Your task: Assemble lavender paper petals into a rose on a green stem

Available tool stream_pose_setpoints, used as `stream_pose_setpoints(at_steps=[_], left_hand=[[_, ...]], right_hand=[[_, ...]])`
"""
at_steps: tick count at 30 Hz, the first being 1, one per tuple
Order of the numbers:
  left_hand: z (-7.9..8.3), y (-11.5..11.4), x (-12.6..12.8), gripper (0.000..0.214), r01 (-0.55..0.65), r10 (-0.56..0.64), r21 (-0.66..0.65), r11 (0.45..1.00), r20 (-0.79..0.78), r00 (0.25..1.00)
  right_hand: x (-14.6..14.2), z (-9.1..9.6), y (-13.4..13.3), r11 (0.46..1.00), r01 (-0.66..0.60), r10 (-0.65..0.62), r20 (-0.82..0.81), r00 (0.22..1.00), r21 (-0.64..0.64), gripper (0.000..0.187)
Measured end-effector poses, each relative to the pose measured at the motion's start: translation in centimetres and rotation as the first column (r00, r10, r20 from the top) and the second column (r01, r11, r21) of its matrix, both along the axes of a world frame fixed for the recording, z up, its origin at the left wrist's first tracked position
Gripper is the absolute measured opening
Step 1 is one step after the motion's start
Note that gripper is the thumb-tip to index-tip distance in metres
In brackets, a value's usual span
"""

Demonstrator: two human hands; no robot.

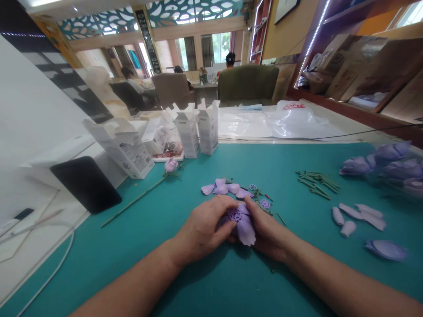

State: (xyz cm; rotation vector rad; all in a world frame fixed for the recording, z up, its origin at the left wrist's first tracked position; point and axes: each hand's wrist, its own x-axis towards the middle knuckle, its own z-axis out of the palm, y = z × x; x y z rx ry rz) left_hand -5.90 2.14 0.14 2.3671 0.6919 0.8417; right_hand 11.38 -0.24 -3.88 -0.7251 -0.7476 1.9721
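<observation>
A partly assembled purple artificial flower (245, 226) is held between both hands above the green mat. My left hand (209, 222) closes on its left side, thumb and fingers around an openwork purple centre. My right hand (264, 229) grips the other side, its thumb along the upper petals. One wide petal hangs toward me. Just beyond the hands lie loose lilac petals (221, 187), a purple lattice ring (265, 204) and small green bits. Fingers beneath the flower are partly hidden.
A finished pink rose (171, 165) on a long stem lies left, near a black tablet (86, 185) and white boxes (208, 127). Green stems (317, 181), pale petal pieces (361, 215) and purple blooms (390, 167) lie right. People sit at desks in the background.
</observation>
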Motion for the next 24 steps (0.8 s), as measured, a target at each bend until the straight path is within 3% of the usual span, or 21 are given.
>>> stream_pose_setpoints(at_steps=[17, 20, 24], left_hand=[[-0.2, 0.1, -0.1, 0.029, -0.009, 0.009, 0.013, 1.0, 0.023, 1.0], [-0.1, 0.3, -0.3, 0.028, -0.06, 0.059, 0.018, 0.998, 0.034, 0.998], [0.2, 1.2, -1.0, 0.025, -0.216, 0.216, 0.05, 0.975, -0.003, 0.976]], right_hand=[[0.3, -0.8, 0.5, 0.999, -0.008, 0.006, -0.048, 0.999, -0.035, 0.055], [0.3, -0.6, 0.4, 0.997, 0.031, -0.034, -0.041, 0.999, -0.066, 0.05], [0.1, 0.1, 0.3, 0.992, 0.081, -0.081, 0.0, 0.997, -0.095, 0.042]])
